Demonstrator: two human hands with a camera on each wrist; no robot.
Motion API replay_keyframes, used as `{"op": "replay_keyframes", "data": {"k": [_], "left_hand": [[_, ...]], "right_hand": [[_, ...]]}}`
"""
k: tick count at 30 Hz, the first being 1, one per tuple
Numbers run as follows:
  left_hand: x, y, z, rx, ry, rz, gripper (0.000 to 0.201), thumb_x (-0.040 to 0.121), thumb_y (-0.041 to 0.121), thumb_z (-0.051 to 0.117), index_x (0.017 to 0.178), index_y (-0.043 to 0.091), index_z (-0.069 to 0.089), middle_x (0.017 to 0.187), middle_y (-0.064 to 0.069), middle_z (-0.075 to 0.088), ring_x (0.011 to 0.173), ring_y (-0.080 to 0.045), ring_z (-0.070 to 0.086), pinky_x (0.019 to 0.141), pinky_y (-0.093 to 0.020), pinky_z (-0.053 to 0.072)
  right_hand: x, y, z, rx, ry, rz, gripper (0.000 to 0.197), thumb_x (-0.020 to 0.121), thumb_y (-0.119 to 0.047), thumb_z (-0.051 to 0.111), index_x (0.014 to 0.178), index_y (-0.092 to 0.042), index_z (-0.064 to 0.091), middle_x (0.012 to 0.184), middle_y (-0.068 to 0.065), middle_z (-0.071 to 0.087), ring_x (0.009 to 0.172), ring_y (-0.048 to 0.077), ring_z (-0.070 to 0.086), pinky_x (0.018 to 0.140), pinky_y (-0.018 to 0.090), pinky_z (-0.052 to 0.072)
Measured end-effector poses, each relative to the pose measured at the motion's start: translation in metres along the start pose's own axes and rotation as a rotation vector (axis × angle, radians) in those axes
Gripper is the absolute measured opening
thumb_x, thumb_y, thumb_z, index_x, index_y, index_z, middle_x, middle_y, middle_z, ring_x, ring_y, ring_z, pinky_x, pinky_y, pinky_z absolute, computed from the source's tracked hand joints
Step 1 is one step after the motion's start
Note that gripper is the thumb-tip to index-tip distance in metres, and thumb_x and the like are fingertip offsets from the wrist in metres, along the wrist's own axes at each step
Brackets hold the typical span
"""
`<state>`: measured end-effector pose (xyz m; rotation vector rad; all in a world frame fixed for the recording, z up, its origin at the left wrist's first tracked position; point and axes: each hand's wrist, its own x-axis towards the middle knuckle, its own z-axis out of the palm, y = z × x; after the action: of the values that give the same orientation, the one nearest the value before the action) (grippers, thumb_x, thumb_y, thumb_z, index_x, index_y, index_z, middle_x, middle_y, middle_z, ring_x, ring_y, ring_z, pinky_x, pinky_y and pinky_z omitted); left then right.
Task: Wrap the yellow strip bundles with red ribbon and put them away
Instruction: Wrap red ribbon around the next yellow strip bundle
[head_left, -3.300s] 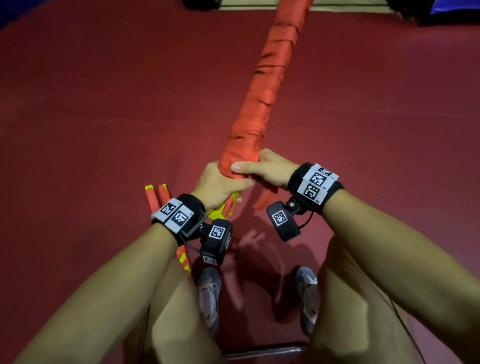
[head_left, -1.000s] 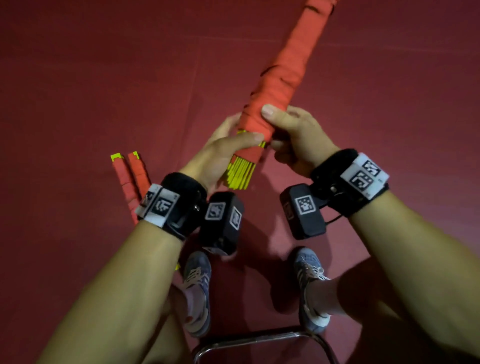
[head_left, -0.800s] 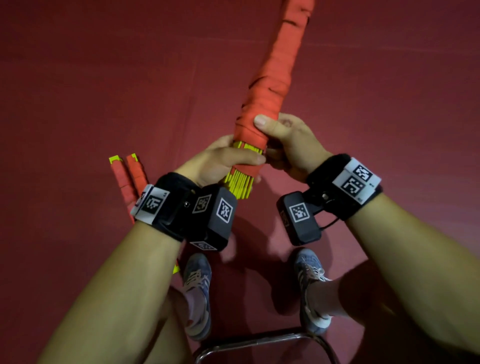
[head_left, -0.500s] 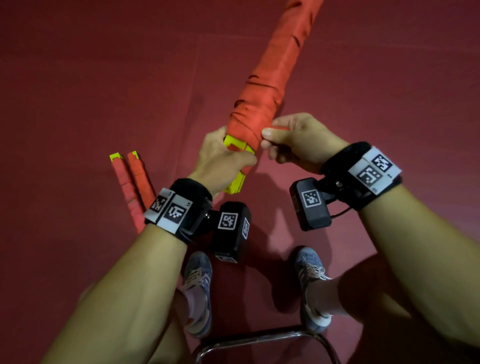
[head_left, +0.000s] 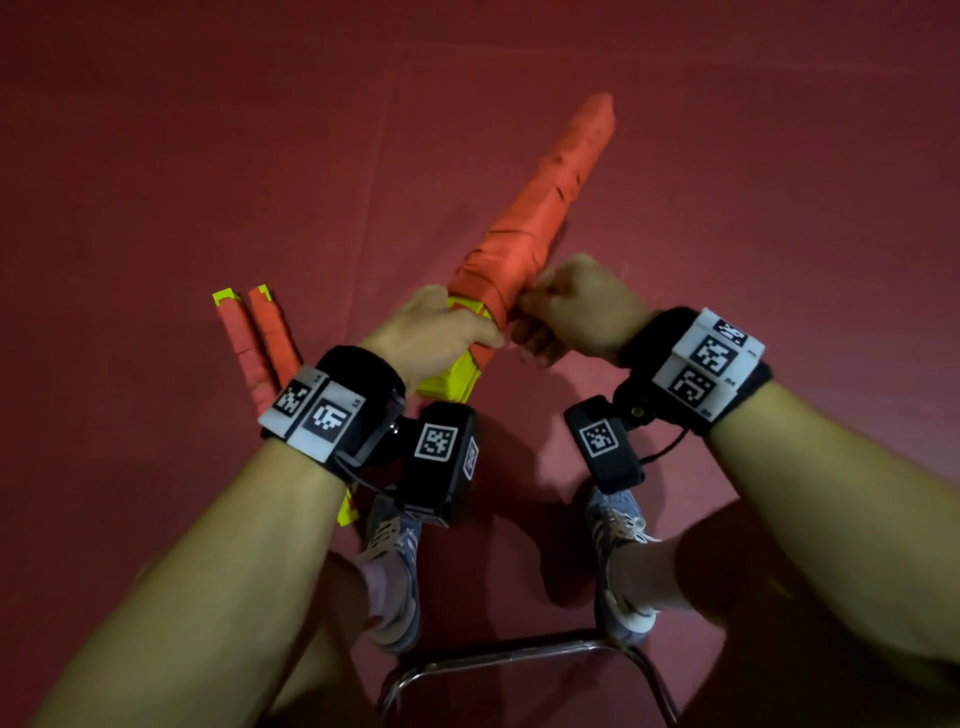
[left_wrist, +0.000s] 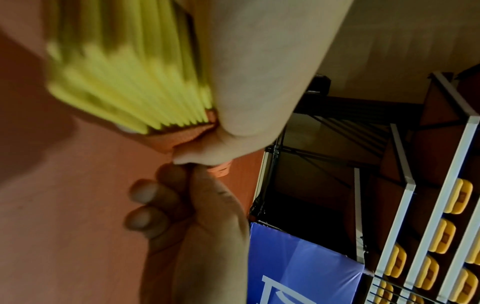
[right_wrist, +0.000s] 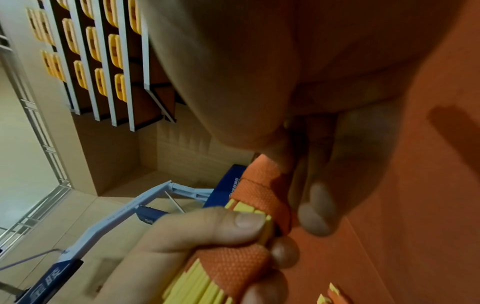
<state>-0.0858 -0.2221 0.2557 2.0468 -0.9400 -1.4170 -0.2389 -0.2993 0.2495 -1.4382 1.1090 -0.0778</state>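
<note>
Bundle (head_left: 545, 208) held over the floor (head_left: 208, 156), long axis pointing away and to the right, bare yellow end nearest me. Left hand (head_left: 434, 338) clamps that end; right hand (head_left: 582, 306) pinches the ribbon (right_wrist: 257, 191) right beside it, probably tucking next.
</note>
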Motion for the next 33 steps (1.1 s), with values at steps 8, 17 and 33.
{"op": "replay_keyframes", "data": {"k": [8,17,33], "left_hand": [[-0.014,0.014,0.004,-0.296,-0.203,-0.092,0.079,0.088,0.002,0.064,0.153,0.031,0.028,0.11,-0.013,0.064,0.079,-0.033,0.069,0.06,-0.038,0.06],[-0.013,0.021,-0.024,-0.513,-0.393,-0.289,0.045,0.076,0.047,0.071,0.111,0.019,0.067,0.098,-0.007,0.061,0.061,-0.026,0.062,0.099,-0.062,0.048],[0.019,-0.034,-0.014,-0.377,-0.013,0.164,0.07,0.067,0.009,0.093,0.124,-0.005,0.055,0.095,-0.007,0.07,0.082,-0.008,0.071,0.077,-0.025,0.053]], "right_hand": [[-0.001,0.002,-0.005,0.193,-0.065,0.131,0.031,0.105,-0.002,0.041,0.081,0.002,0.061,0.057,0.006,0.065,0.046,0.015,0.063,0.043,0.023,0.052],[0.006,0.005,0.021,0.176,-0.074,0.262,0.038,0.1,0.006,0.029,0.076,0.005,0.058,0.048,0.006,0.062,0.039,0.013,0.059,0.04,0.021,0.048],[0.056,-0.009,0.032,0.425,0.082,0.22,0.031,0.092,0.0,0.038,0.069,-0.002,0.058,0.052,0.01,0.052,0.042,0.019,0.047,0.04,0.021,0.04]]}}
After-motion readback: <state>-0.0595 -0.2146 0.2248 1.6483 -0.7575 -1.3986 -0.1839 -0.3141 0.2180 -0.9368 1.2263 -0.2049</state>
